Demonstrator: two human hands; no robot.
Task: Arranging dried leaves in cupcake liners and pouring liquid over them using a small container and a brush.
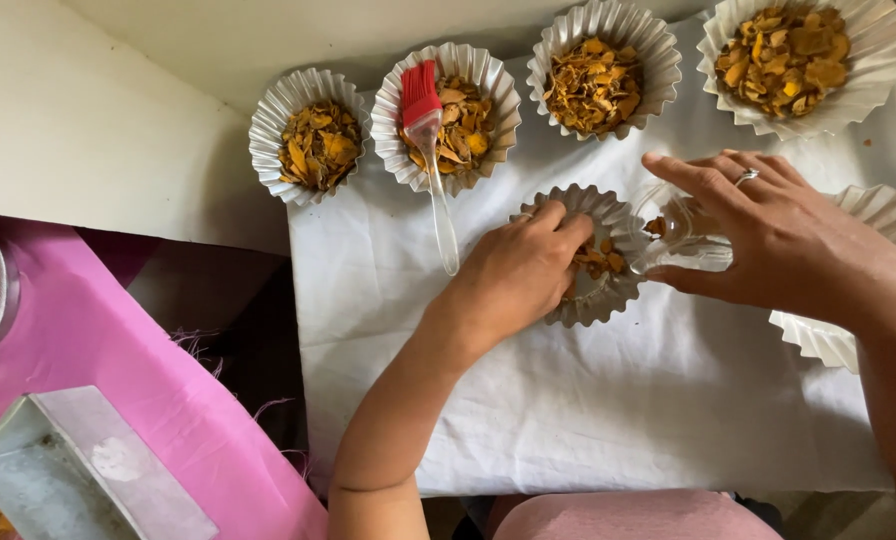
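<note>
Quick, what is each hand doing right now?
Left hand: fingers curled into the fluted foil cup, touching the orange-brown chips.
Right hand: holding a clear glass, tilted.
</note>
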